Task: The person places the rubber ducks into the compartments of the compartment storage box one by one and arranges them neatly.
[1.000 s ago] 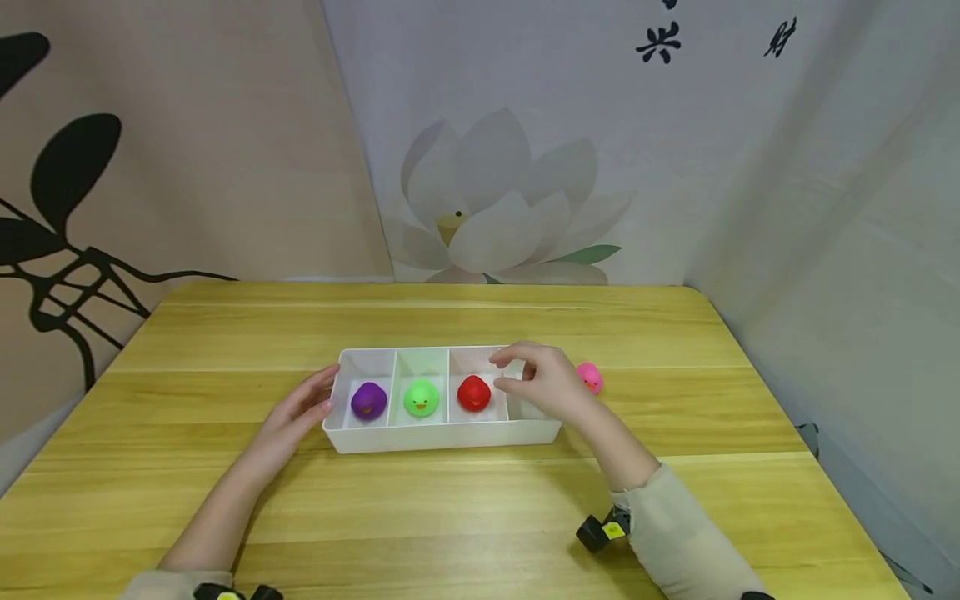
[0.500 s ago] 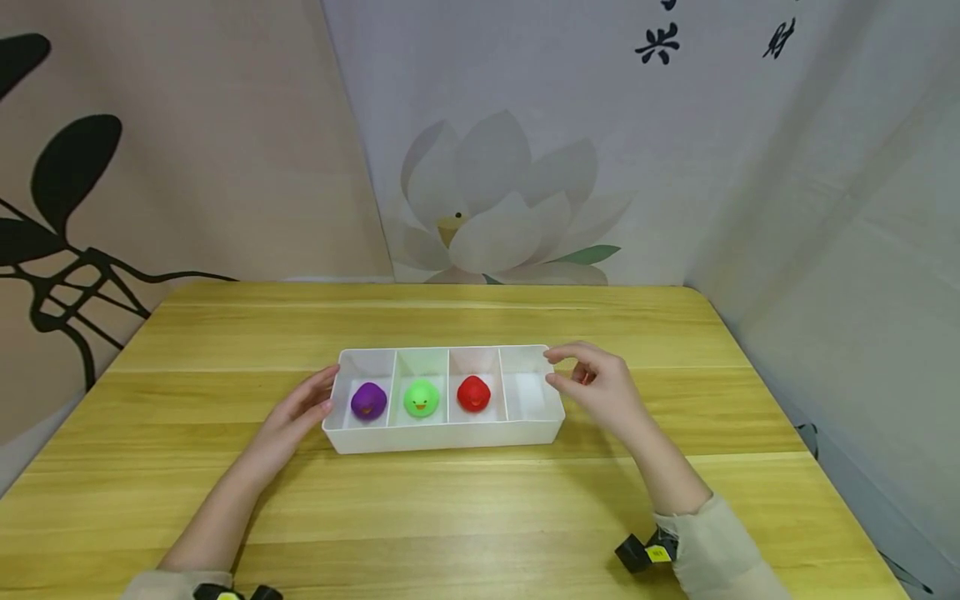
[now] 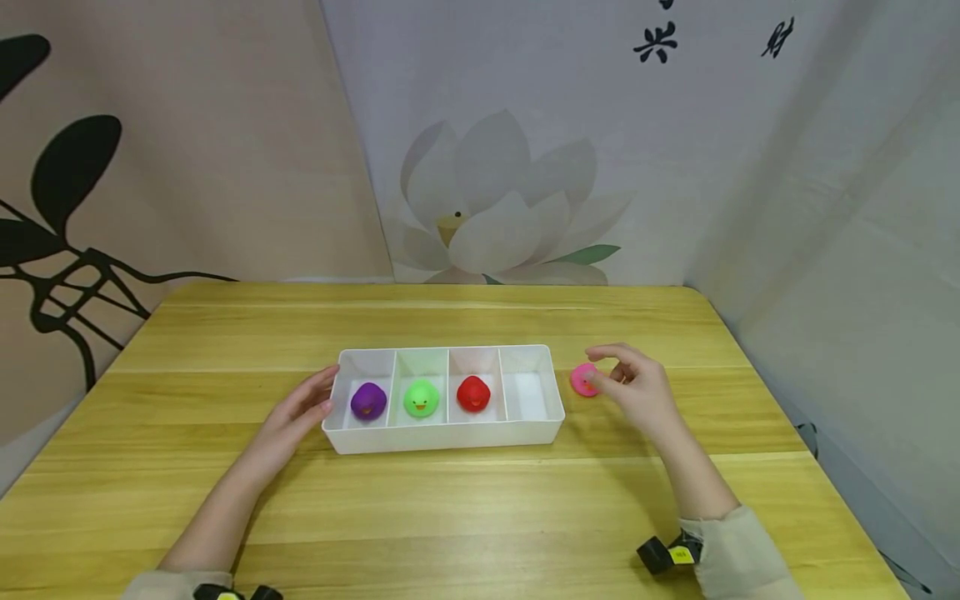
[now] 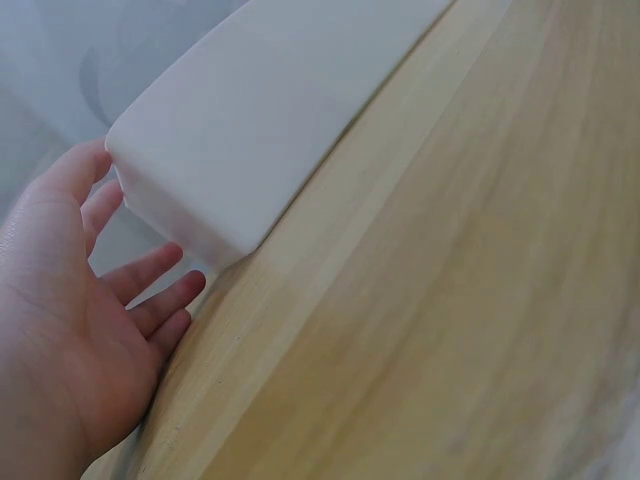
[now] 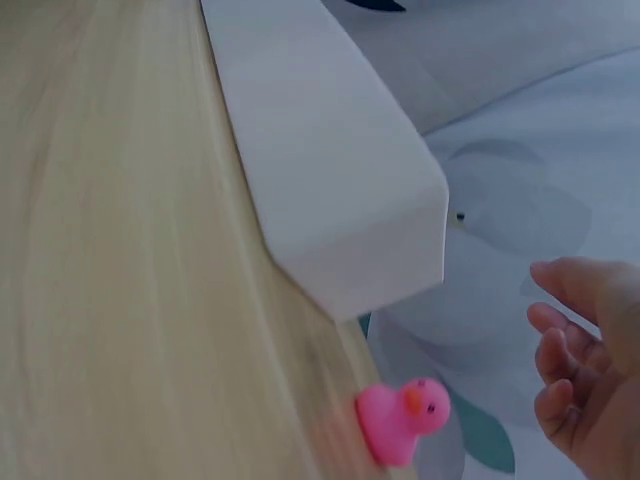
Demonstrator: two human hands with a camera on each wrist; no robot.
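The right hand (image 3: 637, 387) is hovering with loosely curled fingers just beside the pink duck (image 3: 583, 379), gripping nothing. That duck is sitting on the table (image 3: 480, 508), right of the white tray (image 3: 450, 437). The left hand (image 3: 300, 408) is resting flat against the tray's left end, fingers straight.

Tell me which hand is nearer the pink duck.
Right. The right hand is just beside the pink duck, fingers apart from it; the left hand rests against the tray's far end.

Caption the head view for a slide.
Right hand reaches the pink duck beside the white tray.
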